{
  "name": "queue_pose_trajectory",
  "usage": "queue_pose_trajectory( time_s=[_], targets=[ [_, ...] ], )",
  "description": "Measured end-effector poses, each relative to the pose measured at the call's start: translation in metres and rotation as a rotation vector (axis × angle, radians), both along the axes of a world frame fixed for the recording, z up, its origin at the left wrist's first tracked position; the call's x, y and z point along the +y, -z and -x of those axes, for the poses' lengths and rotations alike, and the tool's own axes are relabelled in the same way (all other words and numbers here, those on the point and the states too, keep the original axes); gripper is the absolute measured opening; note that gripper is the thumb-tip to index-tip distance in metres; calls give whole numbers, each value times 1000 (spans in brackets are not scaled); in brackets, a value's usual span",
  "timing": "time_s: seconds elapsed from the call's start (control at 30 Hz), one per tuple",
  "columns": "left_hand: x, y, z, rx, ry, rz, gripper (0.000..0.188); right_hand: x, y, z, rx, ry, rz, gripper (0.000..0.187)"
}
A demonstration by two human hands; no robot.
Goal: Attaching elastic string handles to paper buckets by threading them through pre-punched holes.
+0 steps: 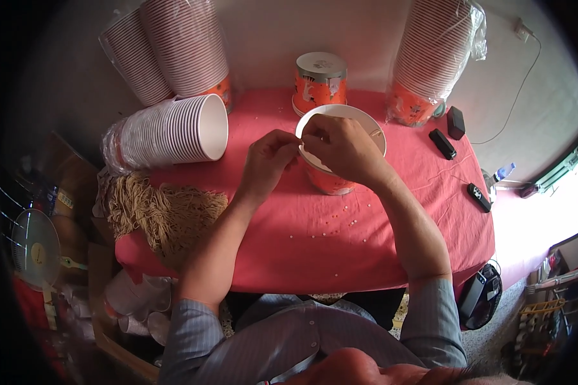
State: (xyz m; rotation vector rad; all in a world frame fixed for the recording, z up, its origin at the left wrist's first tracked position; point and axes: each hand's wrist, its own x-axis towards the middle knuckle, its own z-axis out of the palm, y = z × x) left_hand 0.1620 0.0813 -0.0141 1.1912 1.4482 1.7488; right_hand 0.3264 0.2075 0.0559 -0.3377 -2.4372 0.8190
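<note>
Head view shows the left hand [270,159] and the right hand [347,146] meeting at the left rim of an upright paper tub [334,185], the fingers of each drawn close at the tips; whether they are clamped on something tiny, I cannot tell. The step in hand looks like fine two-handed work on a small piece at the tub's rim, and the next move would seem to call for a steady pinch from both sides. The right hand covers much of the tub's mouth, so its contents are hidden, and a thin brown thing [377,133] by the inner right wall is too small to name. Nearer the body, small white and orange beads [365,240] lie scattered on the red surface [282,263]. Behind the upright tub stands a turned-over tub [321,86]. Farther left are a heap of beige cord [189,212], partly behind the left forearm, and a stack of tubs [167,131] on its side. Wrapped stacks [183,48] at the back are cut off above.
</note>
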Motion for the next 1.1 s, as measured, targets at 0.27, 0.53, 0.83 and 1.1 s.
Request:
queue_pose_trajectory(
  time_s=[0.27,0.53,0.83,1.1],
  targets=[
    [2,5,8,-124,71,-12,11,2,-4,-1,-41,-14,119,23],
    [-5,-2,10,539,-26,-131,15,1,-21,-14,-162,-134,183,12],
    [-5,1,9,705,-40,-198,23,4,-22,-21,-78,-274,286,12],
    [-12,-13,30,719,-43,-224,18,30,-31,-36,-110,24,-8,17]
  ],
)
